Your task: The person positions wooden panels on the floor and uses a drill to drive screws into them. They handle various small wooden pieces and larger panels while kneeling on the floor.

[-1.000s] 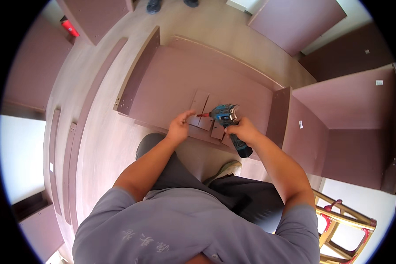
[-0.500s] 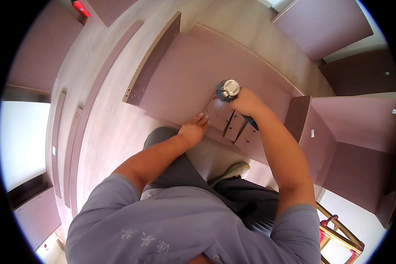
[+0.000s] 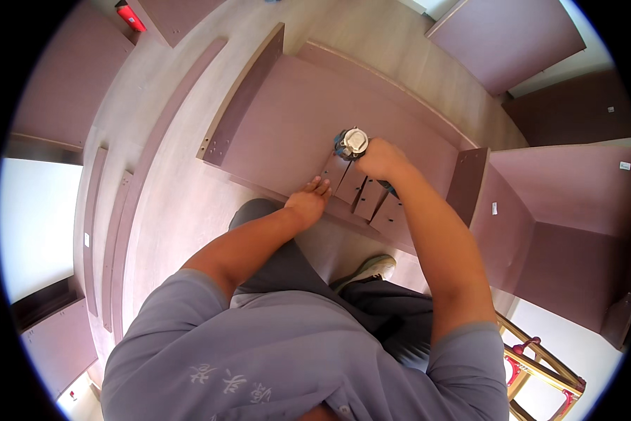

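Observation:
A cordless drill (image 3: pixel 352 142) with a blue body and a pale round back end is gripped in my right hand (image 3: pixel 385 160). It stands over the far end of several narrow brown boards (image 3: pixel 368 198), its tip hidden beneath it. These boards lie side by side, slightly fanned, with small dark holes or fittings. My left hand (image 3: pixel 310 202) rests on the leftmost board, fingers stretched out and empty. Under the boards is the large brown panel (image 3: pixel 308 98) of a cabinet carcass lying on the floor, with a raised side board (image 3: pixel 249 88) at its left.
An open brown cabinet box (image 3: pixel 575 189) adjoins on the right. Long narrow strips (image 3: pixel 162 130) lie on the wooden floor to the left. A gold-and-red ladder (image 3: pixel 540 365) is at the lower right, a red object (image 3: pixel 131 17) at the far left. My shoe (image 3: pixel 373 271) is near the carcass.
The drill and my right hand have shifted slightly left over the boards. My left hand stays on the leftmost board. The whole view has moved a little.

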Demonstrator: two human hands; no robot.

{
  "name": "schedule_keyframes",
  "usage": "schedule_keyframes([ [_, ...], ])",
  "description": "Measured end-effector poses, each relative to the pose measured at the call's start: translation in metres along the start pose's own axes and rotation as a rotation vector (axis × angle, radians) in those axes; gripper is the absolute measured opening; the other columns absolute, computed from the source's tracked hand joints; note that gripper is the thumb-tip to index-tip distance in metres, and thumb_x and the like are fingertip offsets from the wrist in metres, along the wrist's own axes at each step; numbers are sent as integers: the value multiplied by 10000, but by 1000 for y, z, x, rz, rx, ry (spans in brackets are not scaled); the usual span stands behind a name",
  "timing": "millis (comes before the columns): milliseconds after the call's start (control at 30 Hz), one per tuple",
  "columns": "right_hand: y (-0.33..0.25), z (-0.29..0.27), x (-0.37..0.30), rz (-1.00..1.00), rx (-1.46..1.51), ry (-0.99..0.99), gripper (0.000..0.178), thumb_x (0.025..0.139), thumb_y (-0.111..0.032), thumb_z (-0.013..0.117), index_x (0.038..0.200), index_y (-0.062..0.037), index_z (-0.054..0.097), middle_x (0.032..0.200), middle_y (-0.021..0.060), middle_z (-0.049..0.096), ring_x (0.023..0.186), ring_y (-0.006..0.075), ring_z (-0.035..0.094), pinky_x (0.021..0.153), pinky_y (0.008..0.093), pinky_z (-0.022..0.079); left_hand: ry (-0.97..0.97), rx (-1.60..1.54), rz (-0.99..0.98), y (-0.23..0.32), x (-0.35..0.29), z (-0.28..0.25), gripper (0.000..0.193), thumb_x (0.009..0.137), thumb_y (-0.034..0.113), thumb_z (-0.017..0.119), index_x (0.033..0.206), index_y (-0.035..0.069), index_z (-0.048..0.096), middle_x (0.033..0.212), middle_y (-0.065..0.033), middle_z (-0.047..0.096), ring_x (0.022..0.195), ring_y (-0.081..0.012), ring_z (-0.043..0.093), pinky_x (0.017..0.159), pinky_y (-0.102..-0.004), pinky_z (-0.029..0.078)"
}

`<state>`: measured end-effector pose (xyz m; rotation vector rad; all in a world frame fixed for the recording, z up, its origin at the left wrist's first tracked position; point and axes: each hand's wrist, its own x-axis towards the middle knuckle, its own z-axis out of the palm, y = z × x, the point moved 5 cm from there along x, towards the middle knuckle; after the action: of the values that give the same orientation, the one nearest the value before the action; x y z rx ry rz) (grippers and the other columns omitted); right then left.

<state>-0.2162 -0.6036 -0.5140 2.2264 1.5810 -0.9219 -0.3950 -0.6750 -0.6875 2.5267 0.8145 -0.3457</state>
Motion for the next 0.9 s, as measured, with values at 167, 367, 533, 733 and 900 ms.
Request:
schedule_keyframes([
  [167,13,-15,-19,-143,103,60,381,792,-276,720,1040,12,757,997,249,761,969,394,746,845,476,582,-29,-46,-34,0,7,-3,539,1020,101,489,1557,62,469,1715,-123,341,1585,-336,324,1250,-452,380],
  [367,70,-12,-105,-152,342,0,373,773,-256,787,1018,21,736,845,192,744,817,287,740,738,412,564,194,-1436,-250,-51,4,36,374,1123,179,503,1475,54,519,1465,-135,608,1361,-295,602,1114,-422,517],
  [533,105,53,-152,-238,793,-59,282,815,-121,804,1069,-4,768,898,68,765,817,159,702,756,355,554,263,-2312,-535,-14,-22,-1,326,1162,262,440,1381,46,546,1349,-105,660,1257,-235,659,1008,-369,559],
  [733,96,71,-149,-216,995,-148,235,844,-36,776,1073,15,777,956,41,769,842,135,688,782,326,547,399,-2432,-479,-7,-17,-14,308,1166,255,421,1347,38,544,1343,-117,663,1241,-238,674,1019,-400,567],
  [900,88,56,-157,-174,914,-104,235,851,-35,776,1079,20,776,963,45,774,847,131,693,784,307,549,408,-2515,-472,9,-11,-25,300,1166,249,413,1331,40,552,1314,-118,674,1207,-237,694,986,-389,588],
])
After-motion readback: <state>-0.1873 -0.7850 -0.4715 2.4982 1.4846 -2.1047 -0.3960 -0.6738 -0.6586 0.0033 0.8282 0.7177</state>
